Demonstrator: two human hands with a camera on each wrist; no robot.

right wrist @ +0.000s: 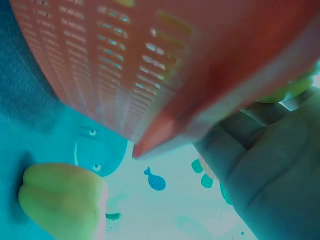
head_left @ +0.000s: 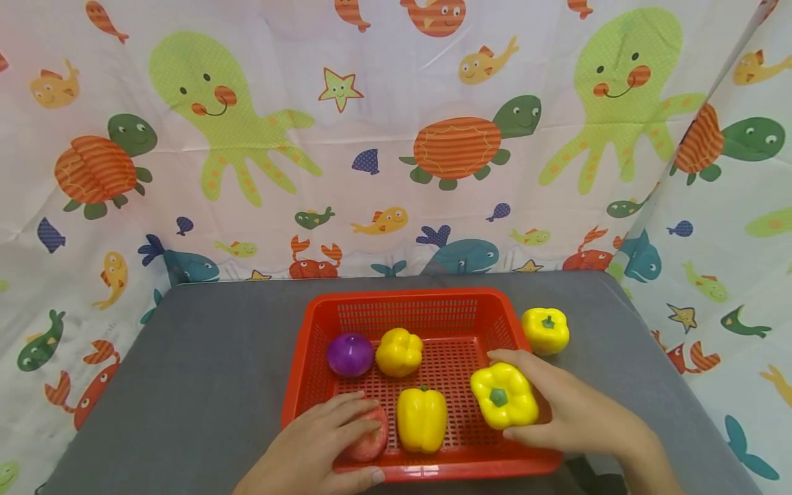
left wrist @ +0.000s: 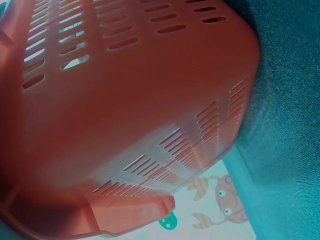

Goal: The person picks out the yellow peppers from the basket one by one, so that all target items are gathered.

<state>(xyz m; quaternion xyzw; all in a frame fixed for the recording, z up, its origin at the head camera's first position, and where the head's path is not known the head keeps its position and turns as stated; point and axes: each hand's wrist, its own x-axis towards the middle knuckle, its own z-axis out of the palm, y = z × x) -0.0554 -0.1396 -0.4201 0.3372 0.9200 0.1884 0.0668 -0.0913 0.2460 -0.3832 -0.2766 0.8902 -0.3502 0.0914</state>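
Observation:
My right hand (head_left: 557,405) holds a yellow bell pepper (head_left: 504,395) over the right side of the red basket (head_left: 396,473), its green stem facing up. The thumb and fingers grip it from the right. My left hand (head_left: 318,443) is at the basket's front left corner, fingers curled over a pinkish-red apple (head_left: 369,436) that they partly hide. Right of the apple, a second yellow bell pepper (head_left: 422,421) lies in the basket. Behind are a third yellow pepper (head_left: 399,353) and a purple onion (head_left: 350,355). In the right wrist view, the right hand (right wrist: 275,165) shows beside the rim.
Another yellow bell pepper (head_left: 546,331) sits on the grey table (head_left: 204,371), just outside the basket's right wall. A white curtain (head_left: 371,82) printed with sea animals hangs behind the table and along its sides. The slotted basket wall (left wrist: 125,90) fills much of the left wrist view.

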